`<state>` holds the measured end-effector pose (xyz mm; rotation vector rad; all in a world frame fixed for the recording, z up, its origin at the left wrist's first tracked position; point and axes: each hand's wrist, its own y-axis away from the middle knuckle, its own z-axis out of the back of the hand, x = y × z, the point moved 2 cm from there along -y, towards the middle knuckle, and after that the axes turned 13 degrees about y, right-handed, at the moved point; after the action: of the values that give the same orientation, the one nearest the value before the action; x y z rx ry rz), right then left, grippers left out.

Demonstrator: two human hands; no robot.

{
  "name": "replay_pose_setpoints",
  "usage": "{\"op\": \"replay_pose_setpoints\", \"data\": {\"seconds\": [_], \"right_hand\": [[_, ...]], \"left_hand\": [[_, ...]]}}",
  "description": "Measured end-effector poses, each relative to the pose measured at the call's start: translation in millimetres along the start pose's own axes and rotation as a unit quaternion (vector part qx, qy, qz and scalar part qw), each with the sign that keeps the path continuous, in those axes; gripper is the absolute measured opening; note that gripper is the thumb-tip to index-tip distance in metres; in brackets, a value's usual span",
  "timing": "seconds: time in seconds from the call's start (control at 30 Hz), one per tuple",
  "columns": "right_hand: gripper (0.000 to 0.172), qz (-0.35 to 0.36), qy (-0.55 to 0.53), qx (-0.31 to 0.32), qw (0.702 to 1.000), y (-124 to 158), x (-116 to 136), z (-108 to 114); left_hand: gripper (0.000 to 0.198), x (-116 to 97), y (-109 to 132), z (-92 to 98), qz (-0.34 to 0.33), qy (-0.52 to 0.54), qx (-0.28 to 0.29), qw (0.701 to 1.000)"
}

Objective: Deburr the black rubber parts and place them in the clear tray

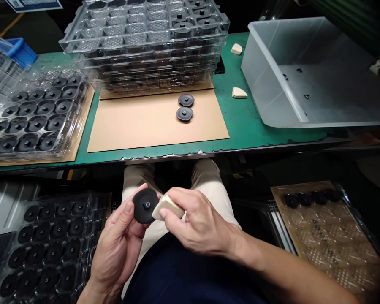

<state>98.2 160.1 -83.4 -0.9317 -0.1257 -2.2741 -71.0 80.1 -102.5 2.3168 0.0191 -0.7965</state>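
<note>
Both hands bare: left hand [117, 249], right hand [198, 223]. No gloves, rings or watch visible. Forearms uncovered up to the frame edge; no sleeve cuffs in view. Trousers [205, 175] light khaki/beige. Dark navy garment [180, 274] over the lap, plain, without visible markings.

A matte black disc [145, 205] meets a pale cream block [167, 206]. Two more black discs [185, 107] lie on a tan cardboard sheet [145, 122]. The table [243, 122] is dark green with chipped edges. Clear plastic trays [145, 46] show a dimpled grid pattern. A bin [304, 71] is translucent white. Trousers [205, 173] are beige, and a crate [20, 50] is blue.
</note>
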Motion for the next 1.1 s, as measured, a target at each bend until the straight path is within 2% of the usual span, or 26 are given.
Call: {"op": "replay_pose_setpoints", "data": {"seconds": [0.07, 0.13, 0.2, 0.33, 0.43, 0.5, 0.6, 0.67, 0.73, 0.8, 0.87, 0.93, 1.03, 1.1], "right_hand": [[0.016, 0.019, 0.020, -0.006, 1.000, 1, 1, 2], [0.011, 0.068, 0.064, -0.030, 0.995, -1, 1, 4], [0.013, 0.098, 0.081, -0.044, 0.991, -2, 1, 4], [0.015, 0.024, 0.002, -0.044, 0.999, 1, 0, -2], [0.016, 0.016, 0.014, -0.024, 0.999, 4, 1, -3], [0.016, 0.058, 0.073, -0.029, 0.995, 2, 3, 1], [0.019, 0.158, 0.135, -0.054, 0.977, -2, 6, 6], [0.018, 0.157, 0.136, -0.083, 0.975, -4, 8, 6], [0.014, 0.090, 0.090, -0.099, 0.987, -3, 9, 1], [0.017, 0.033, 0.029, -0.087, 0.995, -1, 10, -6], [0.020, 0.016, 0.010, -0.066, 0.998, 1, 9, -10], [0.016, 0.031, 0.043, -0.059, 0.997, -1, 8, -9], [0.013, 0.130, 0.093, -0.062, 0.985, -8, 9, -4], [0.012, 0.149, 0.094, -0.078, 0.981, -12, 11, -3]], "left_hand": [[0.038, -1, -1, 2.1, 0.020, -0.015, 0.020, 0.999], [0.036, -1, -2, 3.0, 0.049, -0.034, 0.056, 0.997], [0.035, -4, -3, 2.5, 0.050, -0.044, 0.075, 0.995], [0.039, -12, -5, 0.0, -0.022, -0.026, 0.046, 0.998], [0.038, -14, -7, -0.1, 0.007, -0.051, 0.069, 0.996], [0.033, -13, -8, 1.1, 0.056, -0.086, 0.110, 0.989], [0.027, -10, -8, 0.9, 0.112, -0.090, 0.157, 0.977], [0.023, -11, -8, -1.7, 0.098, -0.054, 0.145, 0.983], [0.027, -13, -8, -4.1, 0.036, -0.014, 0.102, 0.994], [0.038, -16, -9, -4.0, -0.021, 0.004, 0.061, 0.998], [0.040, -17, -10, -1.2, -0.022, -0.011, 0.056, 0.998], [0.037, -16, -11, 2.9, 0.023, -0.039, 0.087, 0.995], [0.031, -12, -11, 5.8, 0.095, -0.048, 0.140, 0.984], [0.029, -10, -11, 3.3, 0.070, -0.021, 0.132, 0.988]]}}
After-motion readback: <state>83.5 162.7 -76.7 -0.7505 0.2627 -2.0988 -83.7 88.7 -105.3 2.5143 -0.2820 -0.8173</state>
